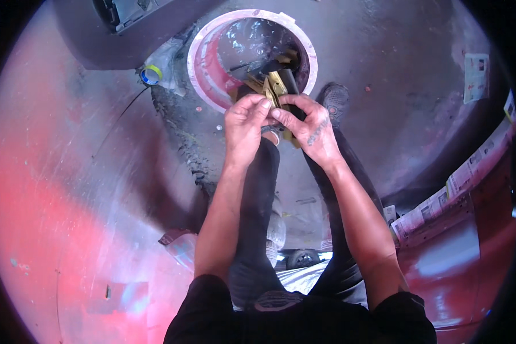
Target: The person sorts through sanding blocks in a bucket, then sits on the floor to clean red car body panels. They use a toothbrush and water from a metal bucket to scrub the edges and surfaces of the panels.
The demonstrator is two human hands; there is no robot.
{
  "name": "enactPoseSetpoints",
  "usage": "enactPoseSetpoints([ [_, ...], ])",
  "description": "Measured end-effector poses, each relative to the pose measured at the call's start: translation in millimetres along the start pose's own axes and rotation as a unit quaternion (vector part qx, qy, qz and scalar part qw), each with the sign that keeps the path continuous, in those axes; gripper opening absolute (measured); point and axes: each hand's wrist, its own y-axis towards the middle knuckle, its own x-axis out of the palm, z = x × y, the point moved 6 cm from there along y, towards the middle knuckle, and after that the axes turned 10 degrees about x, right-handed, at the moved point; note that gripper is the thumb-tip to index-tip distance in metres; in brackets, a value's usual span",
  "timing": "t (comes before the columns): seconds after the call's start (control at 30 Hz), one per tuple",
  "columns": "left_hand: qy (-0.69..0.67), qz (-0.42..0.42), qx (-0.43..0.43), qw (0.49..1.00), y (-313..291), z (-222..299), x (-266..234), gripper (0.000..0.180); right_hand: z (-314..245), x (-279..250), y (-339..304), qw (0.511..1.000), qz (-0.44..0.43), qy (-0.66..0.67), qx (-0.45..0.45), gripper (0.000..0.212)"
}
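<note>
Beneath the wearer, a grey, scuffed floor point(390, 137) is filling much of the view, streaked and dusted with pink. At the lower right, a glossy red panel point(441, 275) is curving past, a band of newsprint point(476, 172) running along its edge. At the upper left, a smooth dark panel point(92, 43) is jutting in. Straight ahead, a round tub point(210, 69) is standing near the person's right shoe point(335, 100), its near rim being partly hidden by the hands and their load.

Both bare forearms point(219, 221) are reaching forward above dark-trousered legs point(255, 218), converging at that near rim. The left hand point(245, 123) is pinching between thumb and curled fingers; the right hand point(312, 126) is meeting it fingertip to fingertip, thumb and forefinger drawn close. Together they are gripping a narrow gold-coloured piece point(270, 96) at the tub's near edge.

Just beyond, a flat, straight-sided gold strip point(278, 83) is lying alongside a smooth black bar point(291, 81); whether these are joined to the held piece, one cannot tell. The tub's wall is showing pink smears, its dark bottom glistening. Left of it, a small yellow-and-blue ring point(158, 72) is resting against crumpled, translucent sheeting point(172, 60).
</note>
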Motion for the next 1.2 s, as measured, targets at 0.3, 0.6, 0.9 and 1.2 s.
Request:
enactPoseSetpoints([
  [0.3,-0.151,0.076,-0.021,0.985,7,18,-16,0.015,35,-18,11,0.964,0.021,0.225,0.139,0.020],
  [0.6,-0.161,0.089,-0.015,0.983,13,15,-45,0.017,34,-19,12,0.979,0.022,0.166,0.112,0.024],
  [0.9,-0.162,0.106,-0.034,0.981,8,11,-45,0.014,31,-21,10,0.989,0.036,0.103,0.096,0.027],
  [1.2,-0.047,0.014,-0.004,0.999,-7,1,-28,0.015,12,-10,1,0.991,-0.030,0.064,0.115,0.024],
])
